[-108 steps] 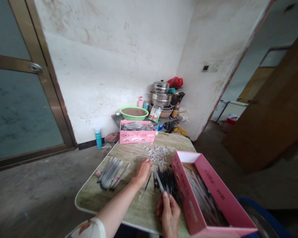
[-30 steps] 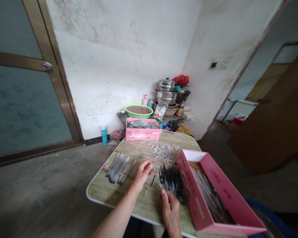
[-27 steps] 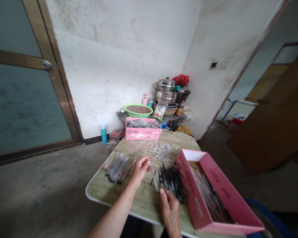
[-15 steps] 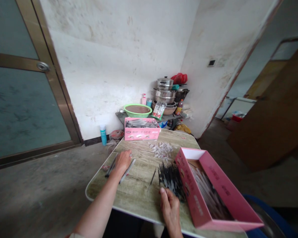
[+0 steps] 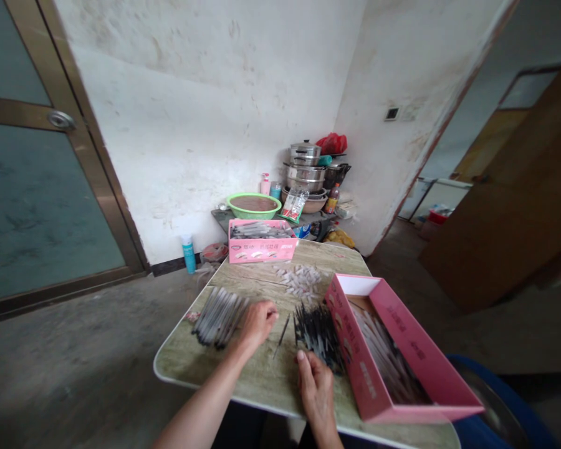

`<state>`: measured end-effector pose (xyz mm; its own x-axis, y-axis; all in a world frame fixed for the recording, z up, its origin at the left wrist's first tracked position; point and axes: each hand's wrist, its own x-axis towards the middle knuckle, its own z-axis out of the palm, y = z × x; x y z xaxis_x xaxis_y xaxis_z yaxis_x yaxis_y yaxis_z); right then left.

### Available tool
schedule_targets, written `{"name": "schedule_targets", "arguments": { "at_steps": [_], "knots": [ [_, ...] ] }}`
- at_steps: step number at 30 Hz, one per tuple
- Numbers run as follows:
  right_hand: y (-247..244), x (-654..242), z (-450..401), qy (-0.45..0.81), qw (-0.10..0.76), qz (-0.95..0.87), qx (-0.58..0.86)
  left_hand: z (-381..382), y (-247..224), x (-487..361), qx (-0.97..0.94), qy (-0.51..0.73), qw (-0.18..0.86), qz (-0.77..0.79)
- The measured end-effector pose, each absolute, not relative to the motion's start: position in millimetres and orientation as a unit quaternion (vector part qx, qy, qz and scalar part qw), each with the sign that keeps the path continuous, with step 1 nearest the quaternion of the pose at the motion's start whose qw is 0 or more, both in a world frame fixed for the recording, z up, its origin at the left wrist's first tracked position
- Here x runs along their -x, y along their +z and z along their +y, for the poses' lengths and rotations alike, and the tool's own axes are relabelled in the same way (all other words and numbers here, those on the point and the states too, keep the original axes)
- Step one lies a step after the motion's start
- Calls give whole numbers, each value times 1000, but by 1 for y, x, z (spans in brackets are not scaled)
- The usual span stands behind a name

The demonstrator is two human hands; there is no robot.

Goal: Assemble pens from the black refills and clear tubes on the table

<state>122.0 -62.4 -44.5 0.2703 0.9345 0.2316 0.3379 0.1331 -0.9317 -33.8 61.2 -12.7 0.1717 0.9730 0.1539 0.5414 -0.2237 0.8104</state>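
Left hand: fingers curled low over the tabletop; whether they grip anything, cannot tell. Right hand: thumb laid against bent fingers, no piece visible in them; full closure, cannot tell.

Just left of your left fingers: translucent grey tubes, slim, straight, dark-tipped, side by side. Between your hands: one thin dark stick, lying apart. Just beyond your right fingers: a bristly heap of black-ended sticks, probably plastic.

Handling, as judged: pinch one piece near its end, lift clear of its neighbours, lay it parallel; keep your left wrist off the tubes, as they look smooth enough to roll.

Farther beyond your fingers: short whitish pieces, loosely scattered. Right of your right fingers: long pink box, glossy, open, pale sticks inside. Farthest: smaller pink box, filled with similar tubes.
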Motion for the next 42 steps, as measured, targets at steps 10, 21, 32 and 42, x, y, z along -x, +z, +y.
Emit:
{"name": "schedule_targets", "arguments": {
  "at_steps": [10, 21, 32, 42],
  "knots": [
    [-43, -120, -62, 257, 540, -540, 592, 52, -29, -9, -766, 214, 193, 575],
    [22, -135, -86, 294, 525, -562, 567, 61, -53, 0, -647, 402, 439, 476],
    [98, -293, -18, -5, 7, -630, 776, 60, -59, 3, -584, 441, 544, 410],
    [42, -312, 5, 66, -130, -623, 769, 58, -52, 5, -560, 438, 578, 401]
  ]
}}
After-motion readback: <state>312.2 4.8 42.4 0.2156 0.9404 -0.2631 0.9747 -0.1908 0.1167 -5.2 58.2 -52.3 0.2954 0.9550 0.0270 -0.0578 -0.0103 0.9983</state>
